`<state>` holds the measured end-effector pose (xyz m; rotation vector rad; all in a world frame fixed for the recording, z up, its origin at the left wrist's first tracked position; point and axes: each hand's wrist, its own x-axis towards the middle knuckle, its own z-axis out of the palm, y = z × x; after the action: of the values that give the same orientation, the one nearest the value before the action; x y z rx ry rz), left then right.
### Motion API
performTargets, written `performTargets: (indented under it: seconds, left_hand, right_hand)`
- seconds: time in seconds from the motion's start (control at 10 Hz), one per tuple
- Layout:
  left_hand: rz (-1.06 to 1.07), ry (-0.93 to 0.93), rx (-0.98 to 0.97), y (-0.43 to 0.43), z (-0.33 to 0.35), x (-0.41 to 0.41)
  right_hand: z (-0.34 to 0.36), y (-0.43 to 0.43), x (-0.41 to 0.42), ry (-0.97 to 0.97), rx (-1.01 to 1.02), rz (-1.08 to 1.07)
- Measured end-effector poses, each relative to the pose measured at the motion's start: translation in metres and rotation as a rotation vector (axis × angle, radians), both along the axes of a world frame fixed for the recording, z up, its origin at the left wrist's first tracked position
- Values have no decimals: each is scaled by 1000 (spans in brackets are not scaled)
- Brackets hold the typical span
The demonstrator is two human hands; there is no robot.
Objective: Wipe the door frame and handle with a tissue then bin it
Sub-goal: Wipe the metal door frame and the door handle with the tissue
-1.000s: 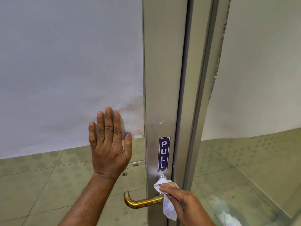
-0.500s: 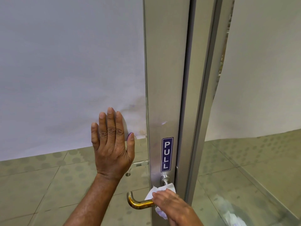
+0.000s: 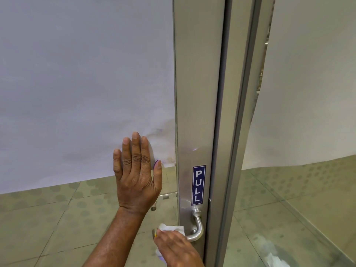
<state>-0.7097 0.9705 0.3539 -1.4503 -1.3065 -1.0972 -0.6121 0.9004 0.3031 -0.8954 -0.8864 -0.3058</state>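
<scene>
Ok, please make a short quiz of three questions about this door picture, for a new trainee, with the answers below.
1. True or false: the left hand lies flat and open against the door panel.
2. Which part does the tissue cover?
A. the PULL sticker
B. the free end of the door handle
C. the top of the door frame
3. Fill in the missing word: the tissue is held by the ____ hand.

Key
1. True: the fingers point up and hold nothing.
2. B: the handle's bend and base near the frame show bare.
3. right
</scene>
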Motion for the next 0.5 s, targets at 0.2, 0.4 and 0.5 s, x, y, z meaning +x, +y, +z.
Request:
performTargets:
  seconds: [0.2, 0.4, 0.5]
  left_hand:
    - [-12, 0, 2, 0, 1, 1]
    - [-6, -2, -4, -1, 0, 0]
    - [-7, -3, -8, 0, -1, 0]
  right_hand:
    - [-69, -30, 29, -1076, -691, 263]
    - [-48, -17, 15, -1267, -750, 509]
    - [-43, -13, 19, -1360, -751, 495]
